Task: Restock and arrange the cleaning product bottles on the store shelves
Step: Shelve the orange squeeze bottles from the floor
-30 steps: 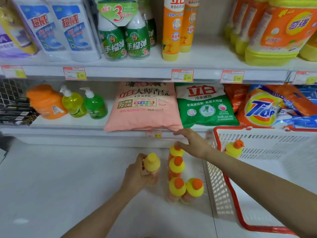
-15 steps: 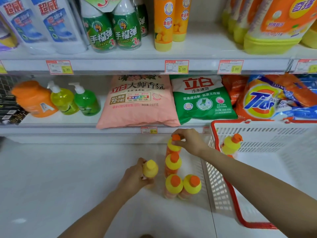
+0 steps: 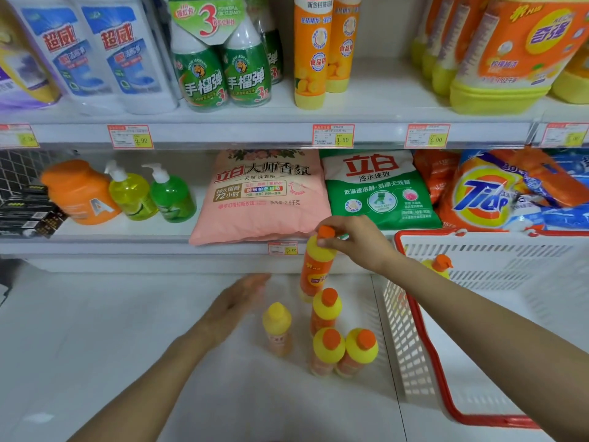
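Note:
Several small orange bottles with yellow shoulders stand on the white bottom shelf (image 3: 95, 346). My right hand (image 3: 360, 244) grips the neck of one orange-capped bottle (image 3: 314, 272) and holds it raised above the others. A yellow-capped bottle (image 3: 276, 327) stands alone to the left of three orange-capped bottles (image 3: 328, 346). My left hand (image 3: 237, 299), blurred, hovers with straight fingers just left of the yellow-capped bottle and holds nothing. One more bottle (image 3: 438, 266) stands in the white basket with a red rim (image 3: 424, 346) at the right.
A pink detergent bag (image 3: 261, 196) and a green bag (image 3: 379, 189) lie on the shelf above, with Tide bags (image 3: 484, 196) to the right. Pump bottles (image 3: 149, 193) and an orange jug (image 3: 79, 193) stand at the left. Taller bottles fill the top shelf.
My left hand let go of the yellow-capped bottle, which now stands on the shelf, and moved up and left. My right hand lifted the rear orange-capped bottle off the shelf.

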Available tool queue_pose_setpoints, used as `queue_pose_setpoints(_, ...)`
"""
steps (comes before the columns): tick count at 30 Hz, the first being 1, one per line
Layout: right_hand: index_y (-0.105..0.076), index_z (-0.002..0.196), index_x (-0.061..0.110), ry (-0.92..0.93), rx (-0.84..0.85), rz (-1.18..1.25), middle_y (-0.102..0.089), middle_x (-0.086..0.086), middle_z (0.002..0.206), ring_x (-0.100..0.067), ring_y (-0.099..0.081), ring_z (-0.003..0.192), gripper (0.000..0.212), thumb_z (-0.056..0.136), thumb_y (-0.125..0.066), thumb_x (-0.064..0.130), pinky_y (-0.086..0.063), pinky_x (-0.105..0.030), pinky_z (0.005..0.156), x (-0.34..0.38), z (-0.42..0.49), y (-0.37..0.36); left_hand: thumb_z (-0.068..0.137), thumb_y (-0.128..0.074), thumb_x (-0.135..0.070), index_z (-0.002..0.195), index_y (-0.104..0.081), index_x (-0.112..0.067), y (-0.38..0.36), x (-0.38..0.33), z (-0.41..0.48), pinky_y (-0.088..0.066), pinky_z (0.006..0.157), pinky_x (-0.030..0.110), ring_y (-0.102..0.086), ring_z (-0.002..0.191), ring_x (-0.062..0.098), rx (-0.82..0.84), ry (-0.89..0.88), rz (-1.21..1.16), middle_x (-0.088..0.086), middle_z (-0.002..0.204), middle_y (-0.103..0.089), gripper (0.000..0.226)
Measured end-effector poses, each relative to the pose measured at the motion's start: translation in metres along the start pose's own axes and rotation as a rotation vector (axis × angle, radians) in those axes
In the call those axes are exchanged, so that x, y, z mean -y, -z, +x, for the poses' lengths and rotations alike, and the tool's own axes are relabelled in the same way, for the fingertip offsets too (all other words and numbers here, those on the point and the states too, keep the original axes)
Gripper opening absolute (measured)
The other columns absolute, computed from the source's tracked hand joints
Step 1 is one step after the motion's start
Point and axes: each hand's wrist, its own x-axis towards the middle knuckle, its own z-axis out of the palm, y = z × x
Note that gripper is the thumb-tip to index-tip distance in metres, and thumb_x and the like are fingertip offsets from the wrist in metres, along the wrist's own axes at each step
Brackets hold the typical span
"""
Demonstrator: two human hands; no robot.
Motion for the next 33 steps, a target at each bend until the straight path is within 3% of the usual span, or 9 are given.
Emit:
queue_pose_setpoints(3, -0.071, 0.107, 0.014, 0.038, -0.019, 0.003, -0.073, -0.001, 0.1, -0.019, -0.067, 0.09, 0.024, 0.089, -0.072, 0.03, -0.053, -0.039, 0.083, 0.012, 0.002, 0.01, 0.085, -0.065, -0.051, 0.126, -0.056, -0.039, -0.013, -0.041, 0.02, -0.047, 0.1, 0.026, -0.056, 0.116, -0.001, -0.131, -0.125, -0.042, -0.016, 0.129, -0.061, 0.044)
queue_pose_setpoints(5, -0.071, 0.105, 0.015, 0.066, -0.032, 0.006, -0.073, -0.001, 0.097, -0.019, -0.067, 0.09, 0.024, 0.088, -0.072, 0.031, -0.053, -0.039, 0.082, 0.02, 0.001, 0.015, 0.083, -0.077, -0.035, 0.14, -0.047, -0.036, -0.03, -0.06, 0.038, -0.05, 0.095, 0.031, -0.056, 0.116, 0.005, -0.087, -0.129, 0.006, -0.013, 0.13, -0.058, 0.065)
queue_pose_setpoints(10, -0.072, 0.102, 0.01, 0.036, -0.074, 0.086, -0.074, -0.001, 0.096, -0.012, -0.067, 0.088, 0.022, 0.086, -0.075, 0.025, -0.052, -0.026, 0.08, 0.022, -0.008, 0.015, 0.074, -0.084, -0.034, 0.134, -0.049, -0.033, -0.049, -0.069, 0.064, -0.053, 0.088, 0.038, -0.064, 0.102, 0.015, -0.139, -0.156, 0.137, -0.012, 0.109, -0.063, 0.069)
queue_pose_setpoints(14, -0.059, 0.126, 0.014, -0.091, -0.03, 0.324, -0.068, -0.003, 0.113, -0.013, -0.065, 0.106, 0.05, 0.081, -0.08, 0.019, -0.057, -0.029, 0.085, 0.013, -0.02, 0.007, 0.071, -0.087, -0.03, 0.122, -0.049, -0.039, -0.051, -0.053, 0.066, -0.054, 0.083, 0.033, -0.066, 0.093, 0.01, -0.169, -0.166, 0.095, -0.013, 0.103, -0.067, 0.064)
queue_pose_setpoints(16, -0.057, 0.113, 0.013, -0.127, -0.021, 0.354, -0.063, -0.004, 0.109, -0.017, -0.061, 0.102, 0.045, 0.077, -0.084, 0.019, -0.058, -0.031, 0.079, 0.003, -0.027, 0.005, 0.072, -0.086, -0.031, 0.12, -0.051, -0.034, -0.047, -0.044, 0.067, -0.051, 0.08, 0.026, -0.065, 0.091, 0.007, -0.223, -0.155, 0.07, -0.012, 0.103, -0.068, 0.06)
queue_pose_setpoints(18, -0.058, 0.103, 0.015, -0.183, 0.122, 0.255, -0.061, -0.005, 0.106, -0.021, -0.059, 0.099, 0.041, 0.074, -0.087, 0.023, -0.055, -0.032, 0.078, -0.012, -0.037, -0.004, 0.073, -0.084, -0.031, 0.121, -0.051, -0.032, -0.043, -0.042, 0.068, -0.046, 0.077, 0.018, -0.064, 0.092, 0.006, -0.249, -0.158, 0.087, -0.015, 0.104, -0.066, 0.058)
queue_pose_setpoints(22, -0.062, 0.121, 0.022, -0.204, 0.417, 0.051, -0.059, -0.001, 0.124, -0.017, -0.058, 0.111, 0.054, 0.074, -0.086, 0.031, -0.049, -0.027, 0.085, -0.031, -0.05, -0.037, 0.075, -0.083, -0.027, 0.119, -0.049, -0.034, -0.039, -0.044, 0.069, -0.044, 0.076, 0.014, -0.061, 0.092, 0.002, -0.267, -0.167, 0.074, -0.022, 0.102, -0.062, 0.056)
queue_pose_setpoints(29, -0.068, 0.101, 0.013, -0.136, 0.201, 0.017, -0.072, -0.003, 0.092, -0.021, -0.068, 0.086, 0.027, 0.082, -0.079, 0.029, -0.054, -0.042, 0.08, -0.042, -0.053, -0.033, 0.076, -0.082, -0.028, 0.119, -0.048, -0.035, -0.032, -0.065, 0.064, -0.044, 0.076, 0.009, -0.06, 0.094, -0.001, -0.284, -0.217, 0.052, -0.021, 0.103, -0.063, 0.055)
queue_pose_setpoints(33, -0.068, 0.1, 0.016, -0.086, 0.05, 0.067, -0.072, 0.001, 0.094, -0.012, -0.068, 0.087, 0.022, 0.086, -0.075, 0.031, -0.056, -0.036, 0.08, -0.02, -0.039, 0.03, 0.074, -0.083, -0.038, 0.122, -0.051, -0.033, -0.019, -0.096, 0.059, -0.054, 0.082, 0.03, -0.061, 0.096, -0.001, -0.347, -0.313, 0.007, -0.015, 0.107, -0.066, 0.058)
